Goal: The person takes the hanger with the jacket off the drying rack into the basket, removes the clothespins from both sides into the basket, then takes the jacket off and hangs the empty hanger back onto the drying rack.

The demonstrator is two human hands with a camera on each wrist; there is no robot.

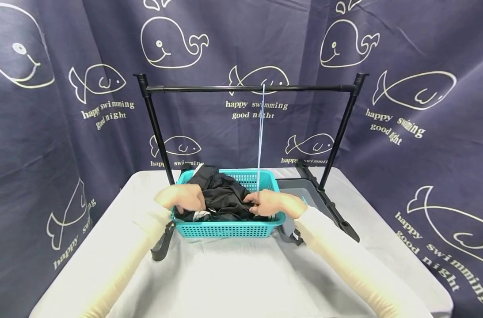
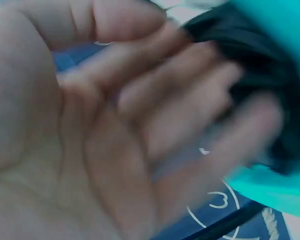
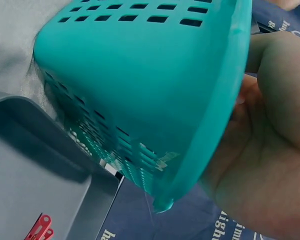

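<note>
A black garment (image 1: 225, 196) with some white parts lies bunched in a turquoise basket (image 1: 225, 229) with perforated walls. My left hand (image 1: 185, 197) reaches over the basket's left side at the cloth. In the left wrist view that hand (image 2: 140, 110) is blurred, its fingers loosely bent and spread, with black cloth beyond the fingertips. My right hand (image 1: 271, 202) reaches over the right rim, fingers at the garment's right edge. In the right wrist view, the basket wall (image 3: 140, 85) hides the fingertips of that hand (image 3: 270, 145).
A black rack's bar (image 1: 209, 88) spans above the basket. From it hangs a thin light-blue item (image 1: 261, 132), perhaps a hanger seen edge-on. Right of the basket stands a grey tray (image 3: 35, 185), a red clip (image 3: 39, 227) inside. The rack's feet (image 1: 161, 245) rest on the white-covered table (image 1: 225, 274).
</note>
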